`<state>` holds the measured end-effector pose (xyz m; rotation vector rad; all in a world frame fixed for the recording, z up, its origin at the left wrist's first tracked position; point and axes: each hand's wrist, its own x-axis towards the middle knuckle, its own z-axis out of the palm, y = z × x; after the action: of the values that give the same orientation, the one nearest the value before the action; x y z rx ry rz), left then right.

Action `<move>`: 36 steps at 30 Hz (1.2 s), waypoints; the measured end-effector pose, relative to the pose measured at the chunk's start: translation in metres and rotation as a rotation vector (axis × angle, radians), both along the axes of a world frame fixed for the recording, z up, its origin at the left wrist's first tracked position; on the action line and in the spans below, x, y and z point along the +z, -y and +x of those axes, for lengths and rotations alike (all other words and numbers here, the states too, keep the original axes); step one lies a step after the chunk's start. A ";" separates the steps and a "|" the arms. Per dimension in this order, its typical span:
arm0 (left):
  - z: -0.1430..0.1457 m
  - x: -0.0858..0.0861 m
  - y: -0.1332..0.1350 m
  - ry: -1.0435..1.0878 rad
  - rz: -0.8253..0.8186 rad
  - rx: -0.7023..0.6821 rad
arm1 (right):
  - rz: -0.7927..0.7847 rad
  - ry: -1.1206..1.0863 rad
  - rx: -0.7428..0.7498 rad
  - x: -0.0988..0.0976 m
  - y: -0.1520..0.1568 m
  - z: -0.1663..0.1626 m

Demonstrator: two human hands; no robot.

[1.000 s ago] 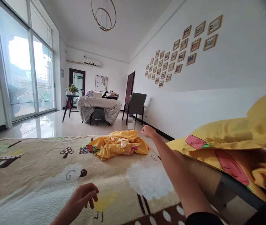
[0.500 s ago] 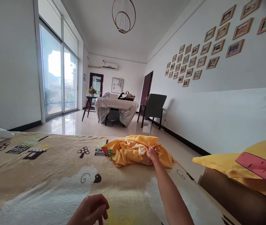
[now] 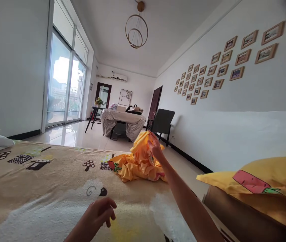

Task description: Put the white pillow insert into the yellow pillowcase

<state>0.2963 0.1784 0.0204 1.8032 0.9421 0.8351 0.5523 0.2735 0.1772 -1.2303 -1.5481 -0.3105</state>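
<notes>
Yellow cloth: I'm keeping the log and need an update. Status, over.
Right hand gripping yellow cloth. Cloth bunched, top raised, rest on blanket. Left hand empty, over blanket. No obstruction seen.

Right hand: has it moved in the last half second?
Yes, the right hand rose and went slightly left in view against the nearest mushroom print, lifting orange-yellow cloth.

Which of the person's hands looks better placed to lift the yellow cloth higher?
Probably the right hand: it grips a raised part of the yellow cloth. The left hand, holding nothing, is over the patterned blanket, apart from the yellow cloth.
</notes>
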 end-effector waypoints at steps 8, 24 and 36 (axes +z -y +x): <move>-0.026 0.008 0.000 -0.049 0.857 0.563 | -0.058 0.606 0.400 -0.071 0.129 -0.115; -0.076 0.038 -0.001 -0.105 0.572 0.588 | -0.136 0.355 0.080 -0.151 0.103 -0.069; -0.121 0.063 0.017 -0.311 0.295 0.240 | -0.388 -0.175 -0.011 -0.166 0.056 0.011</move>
<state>0.1751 0.1616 0.0829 2.1451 1.3102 0.8928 0.5629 0.2178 0.0116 -1.5209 -1.4902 0.0967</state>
